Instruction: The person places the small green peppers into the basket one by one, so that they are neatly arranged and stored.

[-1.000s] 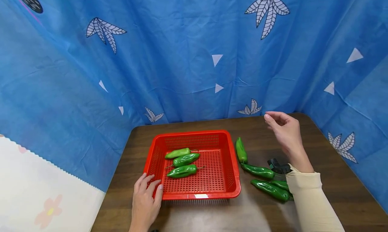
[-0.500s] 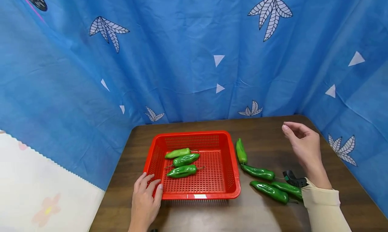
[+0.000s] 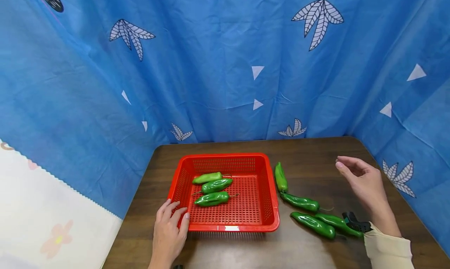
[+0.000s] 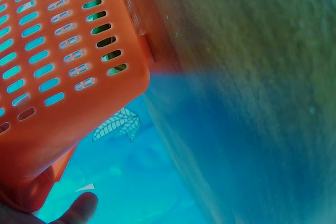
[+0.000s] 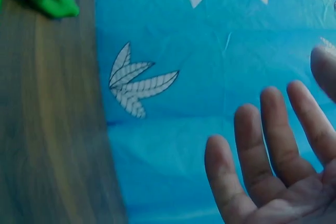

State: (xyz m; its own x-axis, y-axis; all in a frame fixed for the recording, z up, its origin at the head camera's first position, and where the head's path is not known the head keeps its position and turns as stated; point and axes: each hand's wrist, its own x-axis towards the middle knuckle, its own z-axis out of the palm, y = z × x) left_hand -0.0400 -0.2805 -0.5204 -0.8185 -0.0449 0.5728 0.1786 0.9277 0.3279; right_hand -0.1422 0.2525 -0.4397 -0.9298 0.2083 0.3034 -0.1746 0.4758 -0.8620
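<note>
Three peppers [image 3: 212,199] are contained in the left half of the basket [image 3: 251,227], laid side by side; four more are spread on the table [image 3: 306,155] to its right. The rim is held at the near-left corner by the left grip [image 3: 168,234], fingers bent over it. Nothing is held by the right grip [image 3: 367,183], raised above the table with fingers loosely bent and thumb apart from the palm.

The peppers are judged light, firm and slick, and easily rolled; they are best taken across the thick middle with mild pressure, since the stems could be snapped. The basket is likely light and stiff, best lifted by opposite rims.

Each pepper is long, tapered and glossy. Two, one inside and one just beside the right wall, are coloured a paler green; the others are darker. The basket is red and rectangular, pierced with slots.
</note>
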